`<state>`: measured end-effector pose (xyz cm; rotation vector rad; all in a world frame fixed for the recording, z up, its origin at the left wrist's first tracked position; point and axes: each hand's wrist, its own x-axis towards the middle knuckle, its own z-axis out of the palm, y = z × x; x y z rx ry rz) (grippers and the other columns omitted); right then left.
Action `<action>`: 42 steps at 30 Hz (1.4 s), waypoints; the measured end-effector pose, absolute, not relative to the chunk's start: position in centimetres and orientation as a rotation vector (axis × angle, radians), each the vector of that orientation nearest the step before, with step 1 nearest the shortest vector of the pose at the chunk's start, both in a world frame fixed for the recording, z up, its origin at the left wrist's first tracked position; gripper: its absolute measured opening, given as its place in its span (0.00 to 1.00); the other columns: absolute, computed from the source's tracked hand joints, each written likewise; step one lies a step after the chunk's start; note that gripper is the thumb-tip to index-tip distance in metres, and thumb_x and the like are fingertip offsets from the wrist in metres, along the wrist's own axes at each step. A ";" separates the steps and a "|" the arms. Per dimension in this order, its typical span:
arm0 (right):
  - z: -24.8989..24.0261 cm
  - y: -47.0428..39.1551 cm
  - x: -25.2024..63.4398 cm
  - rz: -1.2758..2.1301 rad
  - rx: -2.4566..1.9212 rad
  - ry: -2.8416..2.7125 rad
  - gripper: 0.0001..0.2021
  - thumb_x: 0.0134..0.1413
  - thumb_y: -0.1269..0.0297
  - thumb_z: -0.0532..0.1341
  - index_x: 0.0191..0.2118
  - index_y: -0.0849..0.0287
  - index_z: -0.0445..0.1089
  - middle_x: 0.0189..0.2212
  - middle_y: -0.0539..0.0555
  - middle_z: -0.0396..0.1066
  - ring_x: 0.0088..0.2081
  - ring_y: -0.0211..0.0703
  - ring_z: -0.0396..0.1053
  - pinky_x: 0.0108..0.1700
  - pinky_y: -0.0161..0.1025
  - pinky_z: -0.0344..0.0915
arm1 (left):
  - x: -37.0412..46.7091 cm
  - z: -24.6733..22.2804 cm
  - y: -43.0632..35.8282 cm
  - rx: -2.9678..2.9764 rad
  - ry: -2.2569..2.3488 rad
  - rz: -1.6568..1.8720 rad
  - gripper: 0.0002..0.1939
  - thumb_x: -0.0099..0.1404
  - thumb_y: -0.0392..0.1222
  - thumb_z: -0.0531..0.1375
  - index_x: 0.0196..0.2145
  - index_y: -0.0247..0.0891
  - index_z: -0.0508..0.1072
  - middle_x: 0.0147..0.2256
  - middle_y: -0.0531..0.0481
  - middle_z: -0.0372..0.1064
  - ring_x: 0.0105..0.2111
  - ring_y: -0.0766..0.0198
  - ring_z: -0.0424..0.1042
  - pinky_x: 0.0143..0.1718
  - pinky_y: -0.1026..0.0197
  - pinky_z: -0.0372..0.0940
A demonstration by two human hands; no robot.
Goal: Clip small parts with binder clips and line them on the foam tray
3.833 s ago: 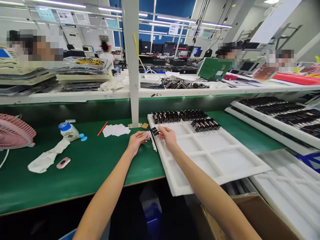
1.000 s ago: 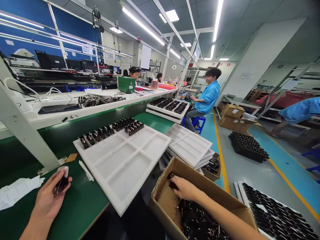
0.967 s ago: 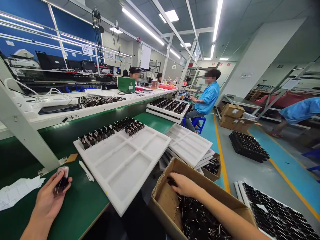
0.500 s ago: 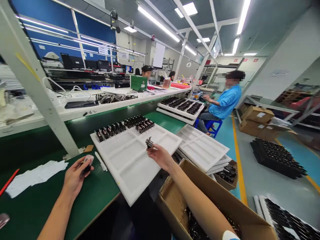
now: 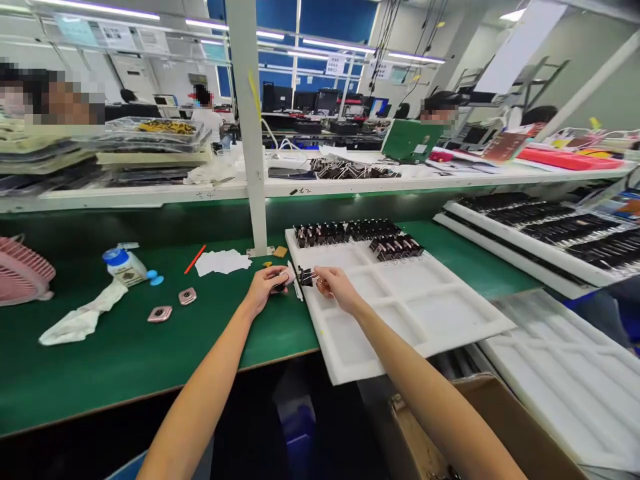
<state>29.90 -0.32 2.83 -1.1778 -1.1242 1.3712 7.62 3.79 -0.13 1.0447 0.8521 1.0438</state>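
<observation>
My left hand (image 5: 264, 288) is closed on a small pink and black part (image 5: 283, 280) above the green table. Just right of it, my right hand (image 5: 336, 285) pinches a black binder clip (image 5: 305, 276) by its metal handles, over the left edge of the white foam tray (image 5: 327, 357). Clip and part are very close together; whether they touch cannot be made out. Along the tray's back compartments stand rows of black clips (image 5: 350, 231) with pink parts in some. Two pink square parts (image 5: 160, 313) (image 5: 187, 297) lie on the table at the left.
White paper (image 5: 223, 262), a red pen (image 5: 195, 259), a bottle (image 5: 125, 267) and a pink fan (image 5: 23, 270) are on the green table (image 5: 115, 373). A cardboard box (image 5: 415, 433) stands below the tray. A metal post (image 5: 245, 120) rises behind my left hand. Other people sit farther back.
The view has swung left. My right hand has brought the clip from over the tray to beside the pink and black part in my left hand.
</observation>
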 end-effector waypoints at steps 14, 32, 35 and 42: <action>1.4 -1.3 30.5 1.100 -1.193 -1.621 0.27 0.59 0.39 0.59 0.38 0.62 0.78 0.24 0.49 0.63 0.26 0.37 0.54 0.29 0.37 0.50 | 6.9 -0.1 3.4 1.269 0.801 0.894 0.25 0.52 0.49 0.76 0.46 0.36 0.82 0.35 0.46 0.77 0.26 0.64 0.73 0.28 0.61 0.69; 2.1 -1.5 30.1 1.104 -1.197 -1.543 0.22 0.58 0.44 0.62 0.35 0.60 0.78 0.23 0.49 0.66 0.25 0.38 0.57 0.29 0.37 0.55 | 7.0 0.6 3.1 1.364 0.822 0.895 0.24 0.55 0.51 0.73 0.45 0.36 0.81 0.35 0.43 0.77 0.30 0.60 0.74 0.26 0.63 0.64; 2.7 -1.2 31.8 0.934 -1.273 -1.349 0.22 0.57 0.44 0.62 0.27 0.60 0.73 0.21 0.50 0.66 0.24 0.38 0.60 0.28 0.37 0.58 | 6.9 0.5 3.6 1.270 0.831 1.093 0.25 0.59 0.54 0.70 0.50 0.37 0.79 0.43 0.40 0.77 0.38 0.56 0.76 0.29 0.63 0.63; 3.9 -1.0 41.7 0.411 -1.524 -0.872 0.28 0.50 0.47 0.67 0.49 0.66 0.77 0.37 0.61 0.80 0.38 0.52 0.77 0.39 0.44 0.75 | 6.8 0.0 4.2 1.245 0.811 1.141 0.27 0.60 0.56 0.69 0.50 0.36 0.77 0.43 0.39 0.76 0.38 0.56 0.76 0.32 0.61 0.63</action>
